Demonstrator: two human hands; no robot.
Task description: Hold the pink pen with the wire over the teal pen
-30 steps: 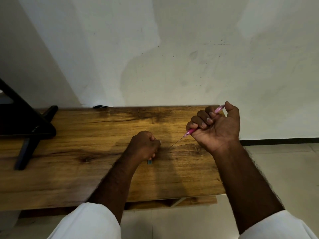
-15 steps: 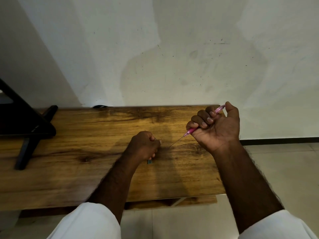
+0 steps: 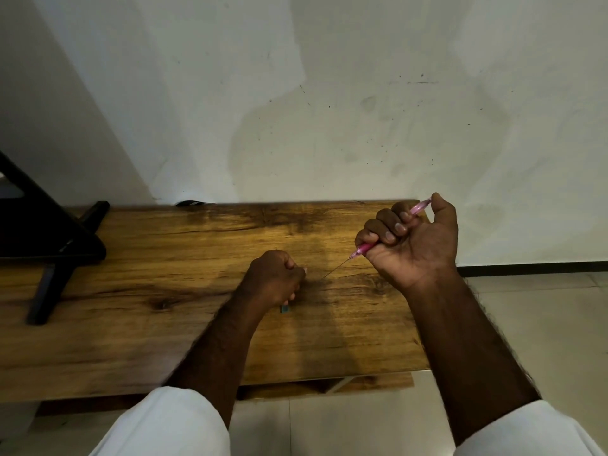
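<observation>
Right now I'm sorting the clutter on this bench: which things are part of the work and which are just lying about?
In use:
- pink tool, gripped by the right hand, its thin wire tip pointing at the left hand
- small dark piece under the left hand, on the wooden bench

Lying about:
- black stand

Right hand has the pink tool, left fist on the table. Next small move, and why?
Probably ease the pink tool down-left: its thin wire tip stops just short of the left hand, which grips a small item, while the right hand holds the tool above the table.
</observation>
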